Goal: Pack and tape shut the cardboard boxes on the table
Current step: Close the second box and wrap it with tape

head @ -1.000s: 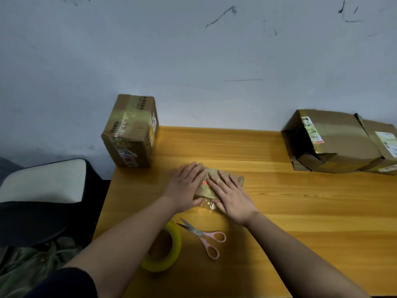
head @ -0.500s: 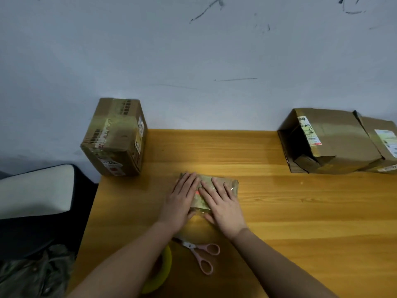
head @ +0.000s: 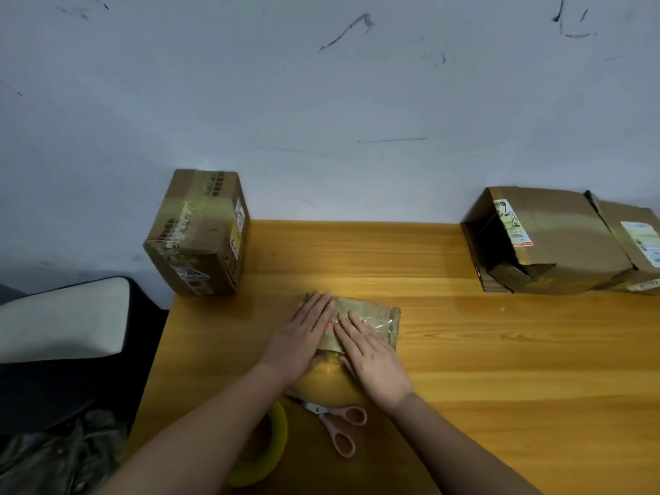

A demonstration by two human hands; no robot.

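Observation:
A small flat cardboard box [head: 375, 317], shiny with clear tape, lies in the middle of the wooden table [head: 500, 369]. My left hand [head: 303, 337] presses flat on its left part, fingers straight. My right hand [head: 371, 355] lies flat on its top and near edge beside the left one. A taped-up brown box [head: 200, 234] stands at the table's back left corner. At the back right lies an open, crumpled box [head: 535, 244] on its side, with another box [head: 639, 244] against it.
A yellow roll of tape [head: 271, 455] lies near the front edge under my left forearm. Pink-handled scissors [head: 339, 430] lie just right of it. A dark chair with a pale cushion [head: 60, 319] stands left of the table. A grey wall runs behind.
Both hands have stayed flat on the small box, sliding slightly over its top. The camera has shifted, so the scene sits a little lower and further right in the frame.

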